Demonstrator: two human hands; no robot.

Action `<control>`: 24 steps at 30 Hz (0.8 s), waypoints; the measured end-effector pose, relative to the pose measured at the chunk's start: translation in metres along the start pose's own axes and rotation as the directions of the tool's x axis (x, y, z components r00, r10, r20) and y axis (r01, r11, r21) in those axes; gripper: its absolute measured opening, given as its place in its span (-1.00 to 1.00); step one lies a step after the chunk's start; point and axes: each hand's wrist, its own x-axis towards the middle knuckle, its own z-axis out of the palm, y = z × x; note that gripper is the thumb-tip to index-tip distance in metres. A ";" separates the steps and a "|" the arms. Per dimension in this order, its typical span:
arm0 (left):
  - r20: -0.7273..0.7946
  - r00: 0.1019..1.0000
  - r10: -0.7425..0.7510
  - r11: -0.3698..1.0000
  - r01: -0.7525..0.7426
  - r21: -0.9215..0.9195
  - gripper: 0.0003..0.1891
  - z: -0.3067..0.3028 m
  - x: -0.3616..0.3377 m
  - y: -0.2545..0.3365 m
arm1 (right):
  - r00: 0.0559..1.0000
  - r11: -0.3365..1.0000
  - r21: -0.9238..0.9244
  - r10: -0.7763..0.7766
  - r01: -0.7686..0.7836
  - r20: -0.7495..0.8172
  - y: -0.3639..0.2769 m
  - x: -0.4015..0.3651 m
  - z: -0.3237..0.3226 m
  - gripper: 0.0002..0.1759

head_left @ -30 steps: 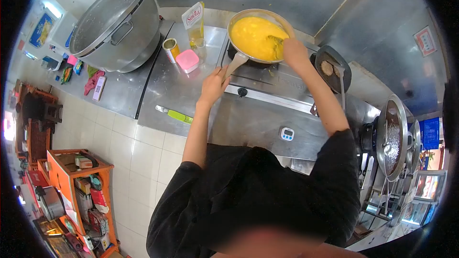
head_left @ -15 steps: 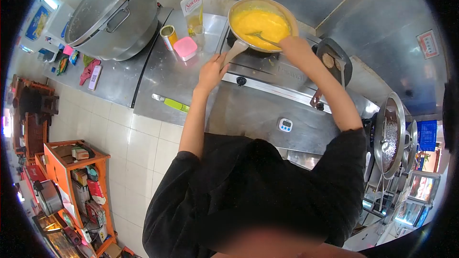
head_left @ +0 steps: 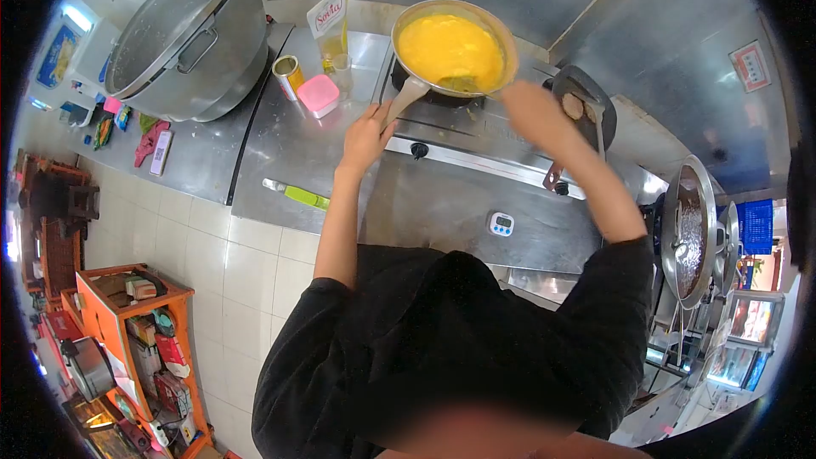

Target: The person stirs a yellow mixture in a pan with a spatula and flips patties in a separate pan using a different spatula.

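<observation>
A light-coloured frying pan (head_left: pixel 513 44) stands on the stove, filled with a yellow, egg-like mixture (head_left: pixel 450 41). My left hand (head_left: pixel 366 136) is closed around the pan's pale handle (head_left: pixel 405 100). At the pan's right rim, my right hand (head_left: pixel 534 112) grips a spatula (head_left: pixel 461 83); its head lies in the mixture near the front wall, and the hand covers most of its handle. Right of that hand sits a dark square pan (head_left: pixel 605 95) with browned patties (head_left: pixel 573 107) and another utensil in it.
Left of the stove stand an oil pouch (head_left: pixel 330 24), an open can (head_left: pixel 288 75), a pink-lidded tub (head_left: pixel 319 96) and a clear cup (head_left: pixel 342 75). A green-handled tool (head_left: pixel 304 196) lies near the counter edge. A white timer (head_left: pixel 501 223) is in front; a large pot (head_left: pixel 200 42) is far left.
The spatula head has moved from the middle of the mixture to the pan's front wall. My right hand has shifted slightly right and lower. The whole view has shifted a little; my left hand keeps its grip.
</observation>
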 end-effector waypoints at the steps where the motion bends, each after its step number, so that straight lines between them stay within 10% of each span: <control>1: -0.004 1.000 0.008 1.000 -0.008 -0.004 -0.56 0.000 0.000 -0.001 | 0.997 0.997 -0.007 0.076 -0.076 0.005 -0.012 0.008 0.011 -0.81; 9: 0.005 1.000 0.014 1.000 -0.014 -0.019 -0.55 0.000 0.001 -0.002 | 0.954 0.971 -0.010 0.232 -0.238 -0.188 -0.001 0.086 0.085 -0.83; 21: 0.023 1.000 0.000 1.000 0.000 -0.007 -0.57 -0.001 0.002 0.002 | 0.941 0.965 -0.137 -0.250 0.223 -0.230 0.039 0.001 0.040 -0.90; 24: 0.037 0.999 0.002 1.000 -0.001 -0.019 -0.57 -0.002 0.002 0.004 | 0.984 0.967 -0.187 -0.162 0.174 0.077 0.064 -0.011 0.019 -0.73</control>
